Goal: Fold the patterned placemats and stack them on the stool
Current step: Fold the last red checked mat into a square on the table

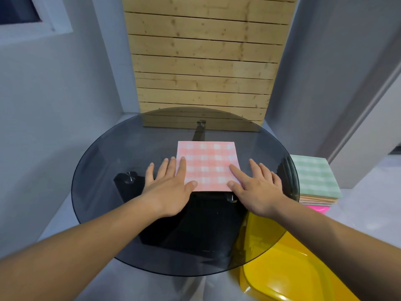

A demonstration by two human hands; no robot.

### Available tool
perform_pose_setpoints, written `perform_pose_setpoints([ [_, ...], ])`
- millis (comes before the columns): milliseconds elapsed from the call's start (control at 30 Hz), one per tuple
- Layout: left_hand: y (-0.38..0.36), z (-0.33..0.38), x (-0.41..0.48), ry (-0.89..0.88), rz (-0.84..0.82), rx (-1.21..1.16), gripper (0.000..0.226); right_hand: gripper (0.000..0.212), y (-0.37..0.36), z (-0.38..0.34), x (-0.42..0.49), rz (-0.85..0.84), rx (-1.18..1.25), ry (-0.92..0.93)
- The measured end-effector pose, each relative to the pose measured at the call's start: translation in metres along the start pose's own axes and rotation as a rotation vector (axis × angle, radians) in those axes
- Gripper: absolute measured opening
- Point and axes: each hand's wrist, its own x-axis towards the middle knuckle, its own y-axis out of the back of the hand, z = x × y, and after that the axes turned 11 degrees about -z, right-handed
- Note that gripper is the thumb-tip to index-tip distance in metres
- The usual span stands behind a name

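pink checked placemat lies flat on the round glass table, btwn both hands. left hand flat, fingers spread, on its left edge; right hand flat on its right edge w/ index finger across the corner. neither grips anything. bare glass all round the mat. stack of folded placemats sits right of the table, green one on top, over a pink stool. yellow chair near right.
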Motion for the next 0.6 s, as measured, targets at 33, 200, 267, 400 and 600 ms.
perform_pose_setpoints([
  [33,0.000,-0.003,-0.001,-0.013,-0.007,-0.003,0.069,0.056,0.001,0.003,0.000,-0.010,0.014,0.008],
  [200,0.002,-0.016,-0.005,-0.046,-0.021,-0.075,0.065,0.046,0.009,0.019,0.004,-0.075,0.082,0.049],
  [267,0.002,-0.017,-0.006,-0.058,-0.019,-0.118,0.064,0.046,0.011,0.024,0.004,-0.079,0.091,0.070],
  [400,0.010,-0.015,-0.010,-0.086,0.176,-0.339,0.046,0.043,0.017,0.023,0.003,-0.049,0.213,0.098],
  [600,0.048,-0.006,-0.004,0.051,0.175,-1.019,0.056,0.047,0.044,0.004,0.006,0.165,0.733,0.067],
])
